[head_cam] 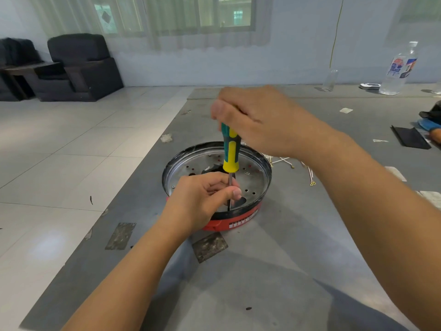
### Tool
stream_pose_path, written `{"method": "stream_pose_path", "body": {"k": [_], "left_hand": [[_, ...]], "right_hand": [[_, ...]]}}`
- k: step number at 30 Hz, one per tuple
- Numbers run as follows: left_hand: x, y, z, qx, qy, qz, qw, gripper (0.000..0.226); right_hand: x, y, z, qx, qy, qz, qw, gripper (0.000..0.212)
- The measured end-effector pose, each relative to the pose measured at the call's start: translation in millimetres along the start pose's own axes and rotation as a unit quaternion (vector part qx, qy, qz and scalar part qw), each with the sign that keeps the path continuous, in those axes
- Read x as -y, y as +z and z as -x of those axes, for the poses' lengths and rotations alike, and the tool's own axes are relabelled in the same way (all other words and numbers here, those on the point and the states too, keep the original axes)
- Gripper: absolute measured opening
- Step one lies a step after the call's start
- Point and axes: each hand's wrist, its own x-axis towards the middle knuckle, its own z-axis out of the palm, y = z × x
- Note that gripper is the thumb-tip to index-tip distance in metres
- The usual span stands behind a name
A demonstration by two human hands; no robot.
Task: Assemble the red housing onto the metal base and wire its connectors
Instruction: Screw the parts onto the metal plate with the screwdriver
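Observation:
The round metal base (253, 185), pierced with small holes and ringed by a black rim, sits in the red housing (238, 219) on the grey mat. A screwdriver (230, 152) with a green and yellow handle stands upright over the base's near side. My right hand (257, 120) grips the top of its handle. My left hand (202, 199) pinches the thin steel shaft near the tip, which is partly hidden by the fingers. Loose white wires (290, 164) with ring terminals lie just right of the housing.
The grey mat (262, 271) covers a white tiled floor. Dark patches (210, 247) lie near the housing's front. A clear plastic bottle (397, 70) and a glass stand far right. A black flat piece (410, 137) lies at right. Black armchairs stand at far left.

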Motion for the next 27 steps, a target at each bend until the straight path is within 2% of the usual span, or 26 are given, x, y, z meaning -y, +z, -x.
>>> {"method": "stream_pose_path", "body": {"k": [1,2,3,4,5,8,9,12,14,15,16,17,18,19,21,24,26,27], "left_hand": [[-1,-1,-1,0.010,0.010,-0.017,1.000,0.006],[-2,-2,-2,0.020,0.013,-0.028,0.999,0.007],[-2,-3,-2,0.029,0.011,-0.036,0.999,0.008],[-2,-4,-2,0.038,0.006,-0.041,0.998,0.009],[-1,-4,-2,0.047,0.001,-0.041,0.998,0.010],[0,-3,-1,0.077,-0.011,-0.014,0.997,0.018],[-1,-3,-1,0.087,-0.015,0.003,0.996,0.021],[0,-3,-4,0.072,-0.043,0.066,0.994,0.022],[3,-1,-4,0.035,-0.039,0.035,0.998,0.010],[4,0,-3,0.027,-0.023,0.002,0.999,0.005],[4,2,-3,0.027,-0.008,-0.025,0.999,0.006],[4,2,-2,0.031,0.002,-0.044,0.999,0.008],[4,2,-2,0.035,0.006,-0.052,0.998,0.009],[3,1,-2,0.039,0.004,-0.052,0.998,0.010],[1,0,-1,0.050,-0.006,-0.040,0.998,0.011],[-5,-4,-1,0.072,-0.020,-0.056,0.996,0.021],[-6,-12,-1,0.089,-0.019,-0.099,0.991,0.037],[-6,-17,-1,0.103,-0.018,-0.141,0.984,0.052]], "right_hand": [[-3,-4,1,0.057,0.027,-0.110,0.992,0.037],[-6,-7,2,0.105,0.048,-0.224,0.968,0.034],[-7,-9,4,0.127,0.059,-0.311,0.940,0.038],[-9,-9,5,0.136,0.052,-0.350,0.925,0.039],[-11,-7,5,0.129,0.038,-0.343,0.930,0.036],[-13,-2,-1,0.038,0.010,-0.192,0.981,0.015],[-12,0,-2,0.002,0.015,-0.153,0.988,0.018],[-8,9,-4,-0.088,-0.010,-0.011,0.996,0.051],[-6,10,-2,-0.074,-0.014,0.049,0.996,0.054],[-8,7,-2,-0.030,0.000,0.008,1.000,0.048],[-10,4,-2,0.031,0.026,-0.089,0.995,0.039],[-12,1,-1,0.090,0.050,-0.205,0.973,0.034],[-14,-3,0,0.122,0.061,-0.298,0.945,0.038],[-15,-5,1,0.137,0.056,-0.347,0.926,0.041],[-17,-3,2,0.116,0.028,-0.323,0.939,0.034],[-16,-2,-2,0.038,0.008,-0.167,0.985,0.016],[-12,1,-3,-0.006,-0.016,-0.096,0.995,0.023],[-10,3,-2,-0.026,-0.039,-0.066,0.997,0.029]]}}
